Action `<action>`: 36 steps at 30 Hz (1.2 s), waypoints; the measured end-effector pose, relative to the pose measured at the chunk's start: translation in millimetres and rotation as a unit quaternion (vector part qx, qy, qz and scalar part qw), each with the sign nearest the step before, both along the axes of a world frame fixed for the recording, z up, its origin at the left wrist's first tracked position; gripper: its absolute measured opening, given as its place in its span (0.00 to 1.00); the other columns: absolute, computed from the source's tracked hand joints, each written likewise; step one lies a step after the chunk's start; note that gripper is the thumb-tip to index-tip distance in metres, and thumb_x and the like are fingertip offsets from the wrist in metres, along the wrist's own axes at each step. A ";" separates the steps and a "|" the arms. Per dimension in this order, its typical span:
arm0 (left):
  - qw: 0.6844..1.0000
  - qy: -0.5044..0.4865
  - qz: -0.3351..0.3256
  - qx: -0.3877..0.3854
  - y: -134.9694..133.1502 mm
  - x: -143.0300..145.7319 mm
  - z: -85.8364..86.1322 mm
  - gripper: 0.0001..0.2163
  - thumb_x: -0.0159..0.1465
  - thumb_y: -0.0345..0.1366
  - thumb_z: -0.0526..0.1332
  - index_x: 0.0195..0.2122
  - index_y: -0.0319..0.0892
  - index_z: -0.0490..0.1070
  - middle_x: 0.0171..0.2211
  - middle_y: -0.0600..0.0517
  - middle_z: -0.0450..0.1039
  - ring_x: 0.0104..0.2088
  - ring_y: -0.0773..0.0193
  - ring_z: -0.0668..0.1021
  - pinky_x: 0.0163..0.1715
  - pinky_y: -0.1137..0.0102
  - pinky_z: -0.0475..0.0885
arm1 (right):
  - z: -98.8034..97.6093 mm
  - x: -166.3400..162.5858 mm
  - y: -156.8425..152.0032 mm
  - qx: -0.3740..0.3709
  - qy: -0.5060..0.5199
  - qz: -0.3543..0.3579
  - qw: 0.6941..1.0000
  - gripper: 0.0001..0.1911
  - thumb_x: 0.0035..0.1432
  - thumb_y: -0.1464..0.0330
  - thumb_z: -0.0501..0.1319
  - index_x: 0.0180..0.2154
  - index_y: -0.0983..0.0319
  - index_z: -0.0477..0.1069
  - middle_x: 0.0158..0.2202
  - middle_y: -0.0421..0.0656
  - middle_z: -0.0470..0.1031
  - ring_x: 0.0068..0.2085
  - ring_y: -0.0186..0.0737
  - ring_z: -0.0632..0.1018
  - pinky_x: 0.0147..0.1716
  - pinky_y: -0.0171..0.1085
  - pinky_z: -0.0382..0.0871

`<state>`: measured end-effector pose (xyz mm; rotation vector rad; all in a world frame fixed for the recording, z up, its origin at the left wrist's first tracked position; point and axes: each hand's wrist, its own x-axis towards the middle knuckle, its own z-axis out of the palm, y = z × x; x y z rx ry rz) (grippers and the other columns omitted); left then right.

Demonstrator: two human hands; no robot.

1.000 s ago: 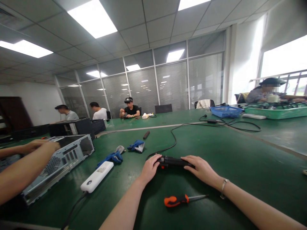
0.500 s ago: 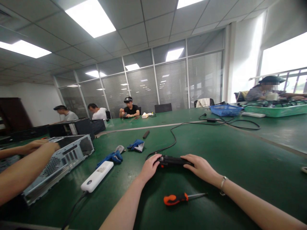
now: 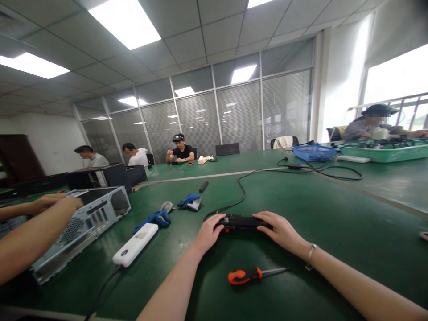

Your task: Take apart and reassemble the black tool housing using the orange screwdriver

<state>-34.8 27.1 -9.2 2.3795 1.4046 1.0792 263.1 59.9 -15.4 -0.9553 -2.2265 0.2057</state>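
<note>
A long black device [image 3: 241, 221] with a red spot and a black cable lies on the green table [image 3: 334, 223] in front of me. My left hand [image 3: 207, 232] grips its left end with curled fingers. My right hand [image 3: 280, 232] lies over its right end, fingers bent round it. An orange-handled screwdriver [image 3: 249, 275] rests on the table just nearer to me, between my forearms, touched by neither hand.
A white power bank [image 3: 135, 244] with a cable, blue gloves [image 3: 157, 218] and an open computer case [image 3: 83, 223] lie to the left, where another person's arms [image 3: 30, 236] reach in. Baskets [image 3: 314, 154] and several people sit farther off.
Both hands and the black device sit slightly higher in the picture; the view has tilted a little. Nothing was let go or picked up.
</note>
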 end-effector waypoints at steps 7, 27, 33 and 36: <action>1.000 -0.021 -0.006 -0.003 0.6 -0.3 -0.5 0.17 0.63 0.30 0.59 0.54 0.45 0.70 0.54 0.49 0.72 0.56 0.57 0.72 0.59 0.61 0.63 | -4.1 0.6 -0.3 0.016 0.003 -0.005 1.000 0.20 0.59 0.63 0.59 0.53 0.56 0.70 0.51 0.45 0.74 0.50 0.46 0.75 0.52 0.44 0.68; 0.999 0.041 -0.006 -0.018 -0.5 -2.2 -2.2 0.25 0.61 0.35 0.63 0.60 0.46 0.63 0.59 0.47 0.66 0.59 0.54 0.68 0.61 0.58 0.61 | 6.0 -0.6 -3.7 -0.019 -0.049 0.000 0.999 0.20 0.63 0.59 0.54 0.55 0.54 0.68 0.51 0.45 0.73 0.48 0.46 0.75 0.49 0.44 0.69; 0.992 0.125 -0.011 -0.008 -4.3 -1.4 0.0 0.30 0.61 0.36 0.64 0.63 0.48 0.56 0.58 0.46 0.66 0.57 0.52 0.69 0.58 0.58 0.63 | 12.7 9.9 5.9 -0.068 -0.074 0.025 0.995 0.21 0.62 0.56 0.55 0.53 0.55 0.70 0.48 0.44 0.75 0.46 0.46 0.76 0.49 0.44 0.69; 0.988 0.151 -0.006 -0.012 -6.8 1.4 1.0 0.30 0.63 0.40 0.62 0.65 0.48 0.53 0.58 0.45 0.66 0.56 0.52 0.70 0.56 0.58 0.64 | 14.2 16.2 7.1 -0.081 -0.068 0.038 0.994 0.21 0.62 0.55 0.54 0.53 0.54 0.70 0.48 0.44 0.75 0.47 0.47 0.76 0.49 0.45 0.68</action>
